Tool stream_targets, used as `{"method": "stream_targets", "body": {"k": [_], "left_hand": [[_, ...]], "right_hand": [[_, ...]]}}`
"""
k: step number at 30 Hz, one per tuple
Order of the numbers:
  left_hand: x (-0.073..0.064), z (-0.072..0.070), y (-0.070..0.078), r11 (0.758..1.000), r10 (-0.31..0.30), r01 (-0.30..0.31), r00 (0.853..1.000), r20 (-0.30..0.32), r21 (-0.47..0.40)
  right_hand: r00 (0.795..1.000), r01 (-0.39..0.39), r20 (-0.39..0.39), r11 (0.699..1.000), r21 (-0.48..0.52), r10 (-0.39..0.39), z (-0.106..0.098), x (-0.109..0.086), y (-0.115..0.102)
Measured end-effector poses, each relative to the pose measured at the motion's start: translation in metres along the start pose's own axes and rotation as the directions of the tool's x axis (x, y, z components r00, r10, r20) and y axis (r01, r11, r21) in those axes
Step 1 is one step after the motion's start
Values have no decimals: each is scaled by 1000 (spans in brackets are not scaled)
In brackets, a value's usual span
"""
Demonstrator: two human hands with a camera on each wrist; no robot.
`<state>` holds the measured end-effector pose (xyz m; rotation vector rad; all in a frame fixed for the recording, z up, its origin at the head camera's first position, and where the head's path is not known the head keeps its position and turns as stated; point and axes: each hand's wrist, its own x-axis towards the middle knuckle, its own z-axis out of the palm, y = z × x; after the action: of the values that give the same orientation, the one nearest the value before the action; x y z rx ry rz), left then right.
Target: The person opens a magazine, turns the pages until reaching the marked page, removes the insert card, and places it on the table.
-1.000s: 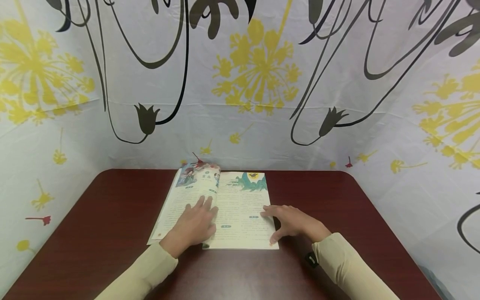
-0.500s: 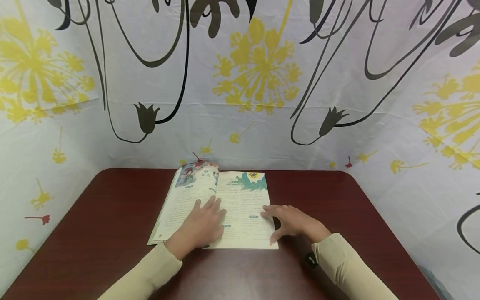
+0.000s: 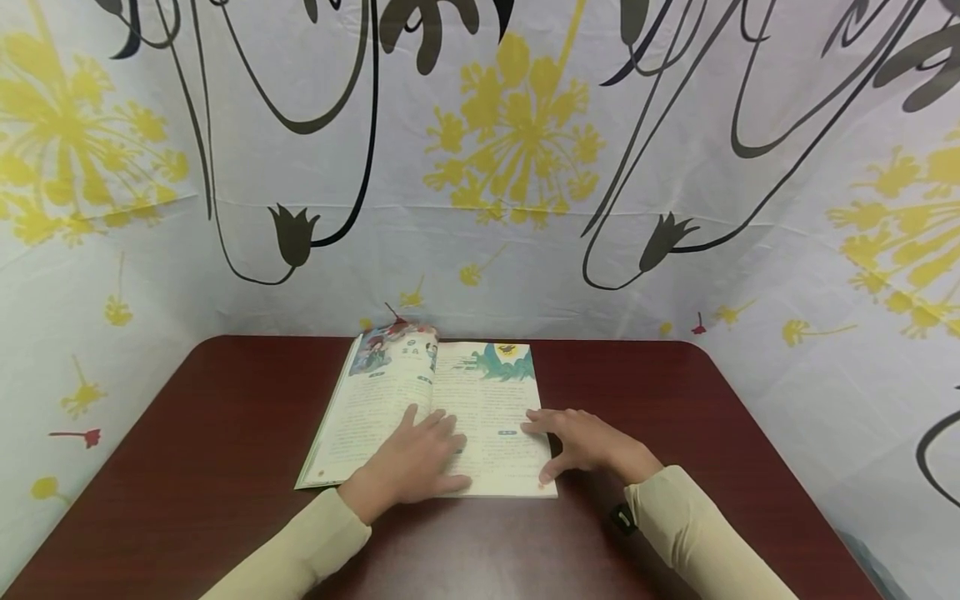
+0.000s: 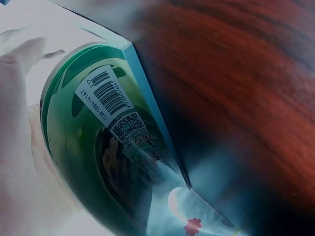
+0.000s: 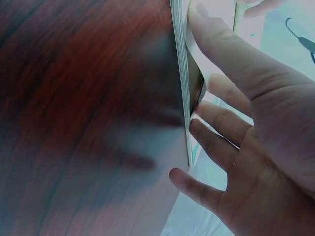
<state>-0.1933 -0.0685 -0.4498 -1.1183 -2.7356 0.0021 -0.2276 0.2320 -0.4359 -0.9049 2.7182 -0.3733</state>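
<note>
An open magazine [image 3: 495,400] lies on the dark red table, with print on both pages and a teal drawing at the top right. My left hand [image 3: 420,458] rests, fingers spread, on the lower middle across the fold, its thumb low on the right page. At the right edge is my right hand [image 3: 588,442], thumb by the lower corner and fingertips on the page margin. From the left wrist, the curved green back cover [image 4: 74,128] shows a barcode label [image 4: 106,96]. In the right wrist view, the right fingers [image 5: 216,142] sit loosely along the page edges [image 5: 181,73].
The brown-red table [image 3: 225,433] extends around the magazine. Behind and beside it hangs a white patterned cloth [image 3: 480,292] with yellow and dark flower prints. A small black device [image 3: 622,518] is at the right cuff.
My left hand has slid rightward and slightly nearer along the magazine, from the left page across the fold, its fingers spreading wider. The left page lies a little flatter. My right hand stays put.
</note>
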Motion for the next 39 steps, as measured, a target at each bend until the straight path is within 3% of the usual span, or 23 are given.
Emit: {"method": "stream_targets", "body": {"k": [15, 39], "left_hand": [[-1, -3, 0, 1000, 17, -17, 1000, 23, 24], [-4, -4, -3, 999, 19, -19, 1000, -7, 36]], "right_hand": [[1000, -7, -10, 1000, 28, 7, -1, 2, 0], [1000, 18, -4, 1000, 14, -18, -1, 2, 1]]}}
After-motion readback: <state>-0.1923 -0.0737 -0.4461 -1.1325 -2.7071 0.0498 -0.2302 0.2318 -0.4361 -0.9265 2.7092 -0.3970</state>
